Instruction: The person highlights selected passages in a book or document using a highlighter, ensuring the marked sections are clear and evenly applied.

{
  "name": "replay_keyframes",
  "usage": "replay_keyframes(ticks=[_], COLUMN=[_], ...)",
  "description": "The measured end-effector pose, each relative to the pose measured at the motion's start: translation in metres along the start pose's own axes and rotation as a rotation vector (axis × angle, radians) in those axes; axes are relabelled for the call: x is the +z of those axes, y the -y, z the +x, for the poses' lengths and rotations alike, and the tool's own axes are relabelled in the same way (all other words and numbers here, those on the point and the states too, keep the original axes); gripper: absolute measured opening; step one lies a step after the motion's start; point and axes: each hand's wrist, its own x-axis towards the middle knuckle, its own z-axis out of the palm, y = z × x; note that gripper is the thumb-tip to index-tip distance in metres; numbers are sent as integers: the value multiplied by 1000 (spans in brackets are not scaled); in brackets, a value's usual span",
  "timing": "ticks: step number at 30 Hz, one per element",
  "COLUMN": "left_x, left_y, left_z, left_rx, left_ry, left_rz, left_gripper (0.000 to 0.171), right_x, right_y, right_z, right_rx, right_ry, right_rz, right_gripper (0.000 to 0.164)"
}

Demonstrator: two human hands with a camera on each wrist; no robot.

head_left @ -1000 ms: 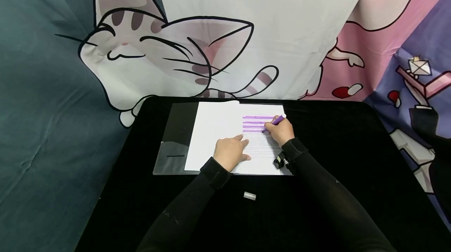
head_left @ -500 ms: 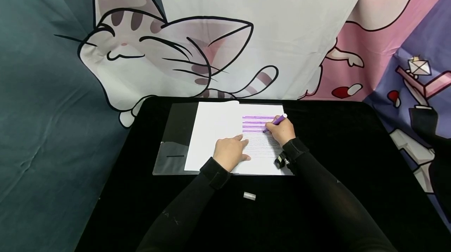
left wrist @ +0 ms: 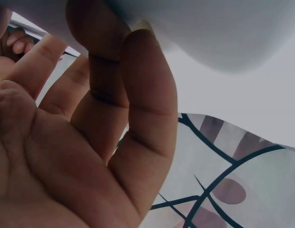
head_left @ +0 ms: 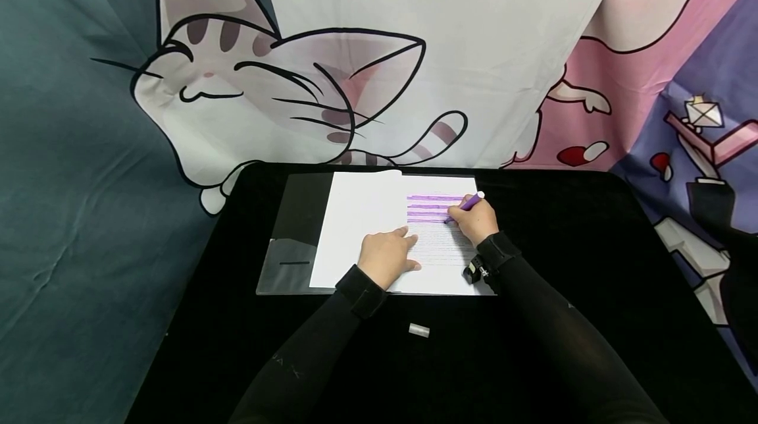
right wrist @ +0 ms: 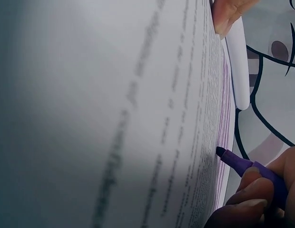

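Observation:
My right hand (head_left: pixel 477 221) pinches a purple highlighter (head_left: pixel 472 201), its dark tip down at a line of print on the right-hand page (head_left: pixel 438 272). Several purple stripes (head_left: pixel 435 207) cross the upper lines of that page. In the right wrist view the highlighter (right wrist: pixel 242 164) slants between thumb and fingers, tip right at the text. My left hand (head_left: pixel 385 256) rests on the open document near its middle fold, fingers spread. The left wrist view shows the left fingers (left wrist: pixel 150 95) bent slightly against the paper. The left-hand page (head_left: pixel 355 220) is blank.
A clear plastic cover (head_left: pixel 284 272) extends left of the pages. A short whitish cap (head_left: pixel 419 330) lies on the black tabletop (head_left: pixel 562 226) in front of the document. Behind the table hangs a cloth (head_left: pixel 503 49) printed with cartoon figures.
My right hand and the highlighter have slid slightly rightward along the line of print. The left hand stays where it was.

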Motion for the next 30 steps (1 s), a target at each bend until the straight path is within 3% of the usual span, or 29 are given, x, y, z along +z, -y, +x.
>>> replay_keyframes(ticks=[7, 15, 20, 30], left_x=[0, 3, 4, 4], left_y=[0, 1, 1, 1], left_z=[1, 2, 2, 1], left_rx=[-1, 0, 3, 7], left_ry=[6, 4, -2, -5], left_rz=[-5, 1, 6, -4], left_gripper=[71, 71, 72, 71], right_x=[-3, -8, -10, -13], right_y=[-1, 14, 11, 4], right_z=[1, -17, -14, -11], right_rx=[-7, -12, -31, -5], right_ry=[1, -45, -50, -37], right_rz=[-13, -19, -52, -5], right_gripper=[30, 35, 35, 34])
